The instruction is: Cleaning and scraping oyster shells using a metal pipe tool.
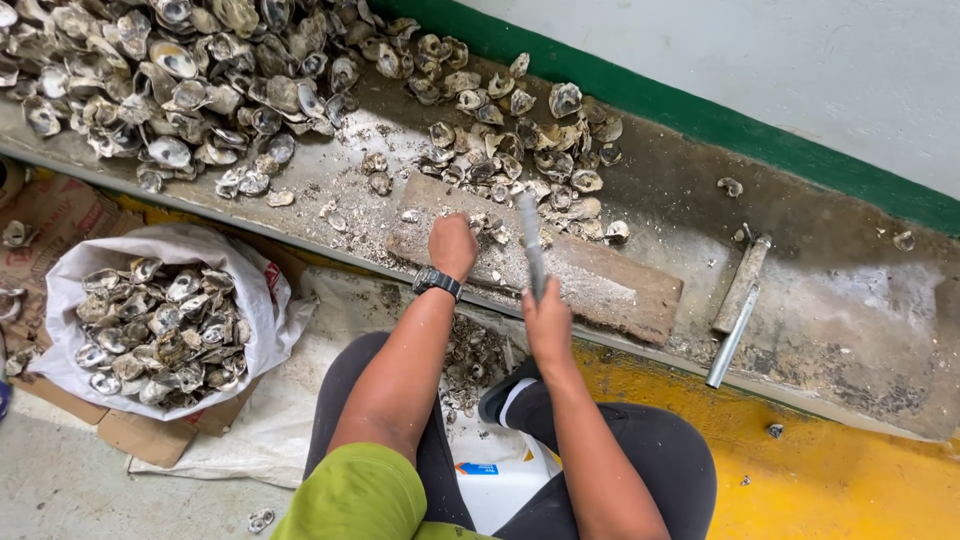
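Note:
My left hand, with a black watch on the wrist, is closed and pressed down on an oyster at the near end of a worn wooden board. The oyster is mostly hidden under the fingers. My right hand grips a grey metal bar that points up and away over the board, its tip near the loose oysters. A big heap of oyster shells fills the ledge to the upper left, thinning into a scatter just beyond the board.
A white sack full of shells sits on cardboard at the left. A second metal tool lies on the concrete ledge to the right. Shell fragments lie between my knees. A green-edged wall runs behind; the floor at right is yellow.

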